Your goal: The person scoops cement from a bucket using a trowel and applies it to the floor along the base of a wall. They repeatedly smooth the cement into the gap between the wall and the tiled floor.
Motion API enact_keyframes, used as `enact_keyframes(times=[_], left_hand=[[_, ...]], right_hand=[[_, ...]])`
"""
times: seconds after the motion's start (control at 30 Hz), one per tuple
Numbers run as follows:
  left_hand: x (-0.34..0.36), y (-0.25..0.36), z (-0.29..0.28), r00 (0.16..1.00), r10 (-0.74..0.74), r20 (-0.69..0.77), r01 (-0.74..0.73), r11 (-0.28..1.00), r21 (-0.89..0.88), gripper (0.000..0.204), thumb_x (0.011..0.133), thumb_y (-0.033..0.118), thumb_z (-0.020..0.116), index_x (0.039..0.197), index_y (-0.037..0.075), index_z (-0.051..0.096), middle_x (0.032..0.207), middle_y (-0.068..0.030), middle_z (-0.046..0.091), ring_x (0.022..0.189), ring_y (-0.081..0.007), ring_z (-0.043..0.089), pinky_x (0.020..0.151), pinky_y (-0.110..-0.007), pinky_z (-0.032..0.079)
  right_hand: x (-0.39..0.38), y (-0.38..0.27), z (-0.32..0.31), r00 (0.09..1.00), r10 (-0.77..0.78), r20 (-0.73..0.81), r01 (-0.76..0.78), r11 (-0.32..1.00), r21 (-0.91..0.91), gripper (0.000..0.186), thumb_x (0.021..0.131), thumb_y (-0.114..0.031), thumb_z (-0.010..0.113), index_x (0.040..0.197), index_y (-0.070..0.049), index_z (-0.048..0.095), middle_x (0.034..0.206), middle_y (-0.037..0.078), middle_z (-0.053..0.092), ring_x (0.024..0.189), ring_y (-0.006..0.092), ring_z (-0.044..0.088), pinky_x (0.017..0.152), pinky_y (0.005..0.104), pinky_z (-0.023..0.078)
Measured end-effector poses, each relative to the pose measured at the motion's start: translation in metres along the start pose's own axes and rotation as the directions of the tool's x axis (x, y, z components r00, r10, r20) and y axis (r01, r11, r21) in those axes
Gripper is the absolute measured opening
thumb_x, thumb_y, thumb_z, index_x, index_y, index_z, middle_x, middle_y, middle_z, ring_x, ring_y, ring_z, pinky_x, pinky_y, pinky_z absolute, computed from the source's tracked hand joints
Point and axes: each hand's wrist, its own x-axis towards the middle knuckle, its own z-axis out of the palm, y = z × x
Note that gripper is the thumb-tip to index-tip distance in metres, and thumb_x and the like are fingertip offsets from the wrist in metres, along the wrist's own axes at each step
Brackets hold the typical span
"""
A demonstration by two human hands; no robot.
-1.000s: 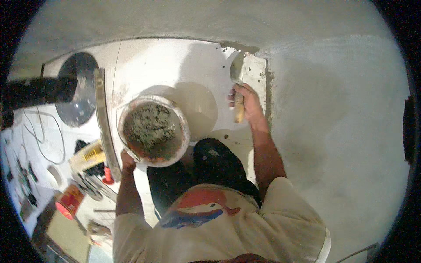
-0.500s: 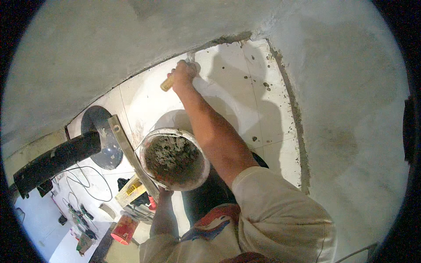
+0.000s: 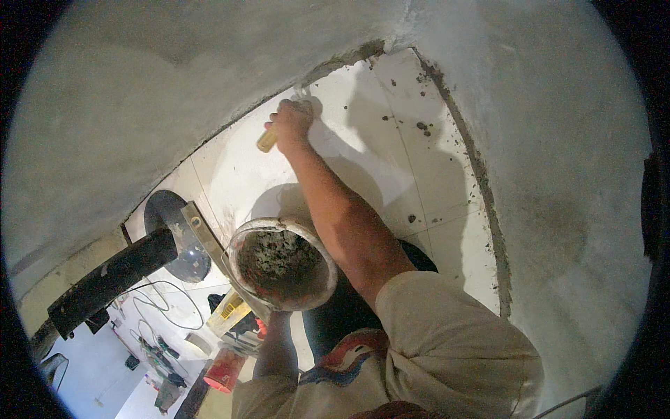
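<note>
My right hand [image 3: 292, 120] is closed around the pale yellow handle of what looks like a trowel [image 3: 266, 140]. Its light blade, mostly hidden by my fingers, reaches the foot of the grey wall where it meets the floor. Nearer to me, left of my right forearm, is a round bucket [image 3: 322, 283] with a crusted rim and grey, lumpy mortar [image 3: 276, 255] inside. My left forearm [image 3: 274, 349] runs up to the bucket's near side. The bucket's rim hides my left hand and its fingers.
Grey plastered walls [image 3: 551, 140] border the pale tiled floor [image 3: 391, 167], which has mortar crumbs scattered on it. To the left stand a spirit level [image 3: 202, 229], a black round base [image 3: 164, 202] and a dark beam-like piece [image 3: 115, 279]. Cables and a red container [image 3: 225, 371] lie farther left.
The whole view has shifted slightly, so the bucket and the things at the left appear lower and farther right. My right hand stays at the wall's foot with the trowel.
</note>
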Motion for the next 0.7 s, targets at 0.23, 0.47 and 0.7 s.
enact_keyframes(times=[0.23,0.47,0.7], left_hand=[[-0.026,-0.001,-0.02,0.997,0.001,-0.073,0.0,1.0,0.022,0.025,0.101,0.028,0.059,0.116,0.009,0.063,0.097,-0.0097,0.069,0.085,-0.0289,0.069,0.071,-0.043,0.058],[-0.034,0.003,-0.022,0.997,-0.01,-0.078,0.014,0.999,0.052,0.025,0.101,0.029,0.059,0.116,0.008,0.063,0.098,-0.0099,0.069,0.086,-0.0288,0.069,0.071,-0.043,0.058],[-0.047,0.003,-0.029,0.996,0.001,-0.093,0.004,0.998,0.062,0.026,0.101,0.029,0.058,0.116,0.008,0.063,0.098,-0.01,0.069,0.086,-0.0287,0.069,0.071,-0.043,0.058]], right_hand=[[-0.087,0.02,0.073,0.963,0.016,-0.267,-0.055,0.989,-0.138,0.023,0.093,-0.009,0.062,0.106,-0.01,0.044,0.076,0.008,0.053,0.055,0.0205,0.057,0.042,0.0403,0.057],[-0.051,0.005,0.095,0.934,0.027,-0.356,-0.133,0.952,-0.276,0.026,0.095,-0.012,0.062,0.111,-0.005,0.042,0.09,0.012,0.055,0.07,0.023,0.062,0.055,0.0444,0.062],[-0.079,0.03,0.082,0.945,-0.019,-0.325,-0.112,0.918,-0.38,0.016,0.095,-0.014,0.062,0.097,-0.005,0.048,0.077,0.011,0.054,0.054,0.0238,0.06,0.049,0.0416,0.06]])
